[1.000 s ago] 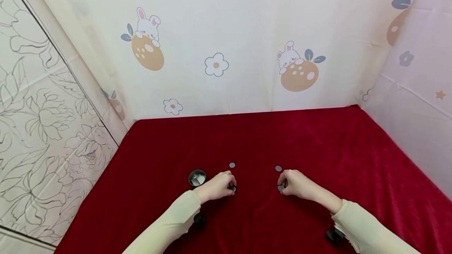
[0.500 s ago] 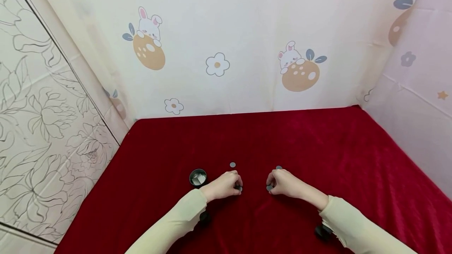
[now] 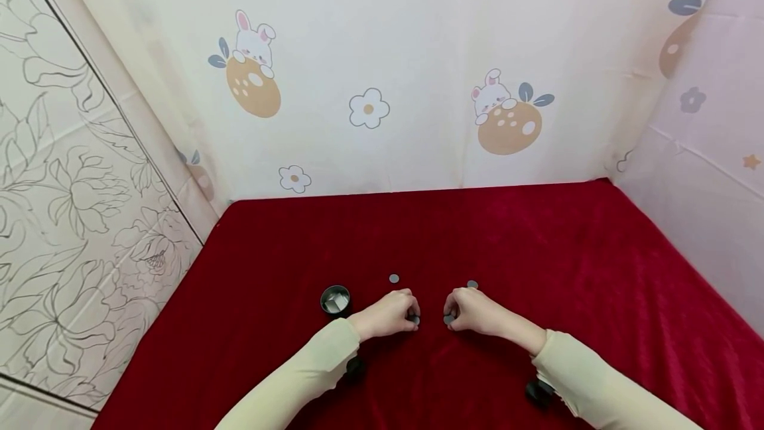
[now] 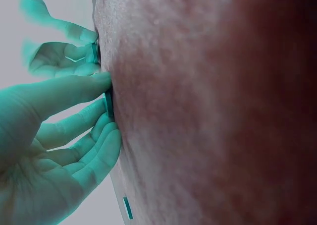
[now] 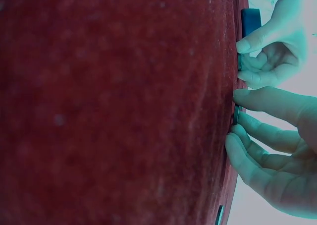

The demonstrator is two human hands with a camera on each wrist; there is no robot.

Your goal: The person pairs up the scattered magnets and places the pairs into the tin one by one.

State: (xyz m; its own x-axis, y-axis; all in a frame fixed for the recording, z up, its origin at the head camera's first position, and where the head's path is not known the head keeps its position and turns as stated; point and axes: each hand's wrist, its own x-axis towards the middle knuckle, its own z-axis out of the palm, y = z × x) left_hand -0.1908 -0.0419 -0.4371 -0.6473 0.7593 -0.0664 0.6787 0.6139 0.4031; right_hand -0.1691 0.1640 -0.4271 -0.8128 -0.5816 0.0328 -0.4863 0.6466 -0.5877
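Low over the red cloth, my left hand [image 3: 388, 314] pinches a small flat grey disc [image 3: 416, 320] between thumb and fingers. Facing it from the right, my right hand [image 3: 480, 314] pinches a similar disc [image 3: 449, 319]. A short gap separates the two discs. In the wrist views, the left disc [image 4: 108, 105] and the right disc [image 5: 236, 114] are seen edge-on, close to the cloth. Two more grey discs lie flat farther back: one [image 3: 394, 279] beyond the left hand, another [image 3: 472, 284] just behind the right hand's knuckles.
A round dark tin [image 3: 325, 291] with pale, flat pieces inside stands left of the left hand, close to its wrist. Red velvet cloth [image 3: 537, 237] covers the table. Printed curtains [image 3: 418, 52] rise at the back and sides.
Both hands have moved toward each other with their discs, the left one rightward and the right one leftward, so the gap has narrowed. The two rear discs and the tin stay put.
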